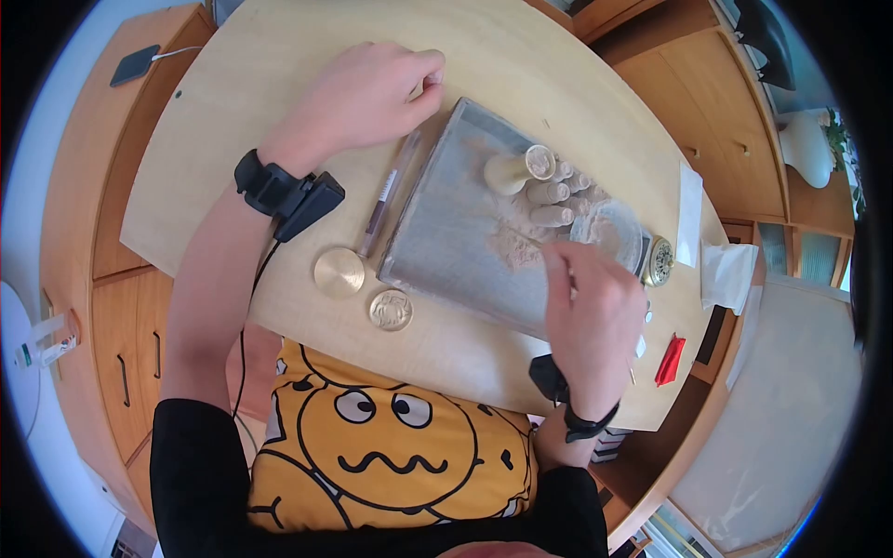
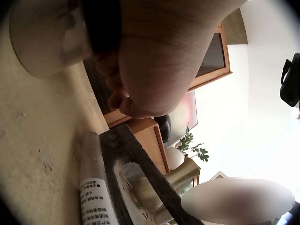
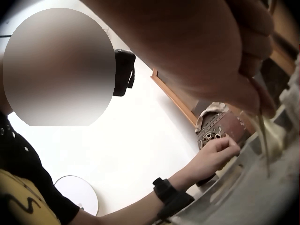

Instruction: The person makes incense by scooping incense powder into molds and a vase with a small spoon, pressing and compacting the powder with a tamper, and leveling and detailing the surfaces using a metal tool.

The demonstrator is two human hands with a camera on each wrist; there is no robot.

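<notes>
My right hand (image 1: pixel 600 312) pinches a thin brass-coloured stick (image 3: pixel 265 147) between thumb and fingers. Its tip points down at loose pinkish-brown powder (image 1: pixel 516 249) on a grey tray (image 1: pixel 428 246). Loosely curled, my left hand (image 1: pixel 372 98) lies past the tray's left edge. In the left wrist view, a jar (image 2: pixel 47 40) with a black lid (image 2: pixel 101 26) stands right under that hand, hidden from the head view. A brass flared vessel (image 1: pixel 507 174), several small powder-filled vials (image 1: pixel 549 192) and a clear round dish (image 1: pixel 609 232) sit on the tray.
A clear tube with a label (image 1: pixel 383 200) lies along the tray's left side. Nearer me are a brass disc (image 1: pixel 339 272) and a small round dish (image 1: pixel 391 310). To the right are an ornate round tin (image 1: pixel 659 260), a red packet (image 1: pixel 670 361) and white tissue (image 1: pixel 728 276).
</notes>
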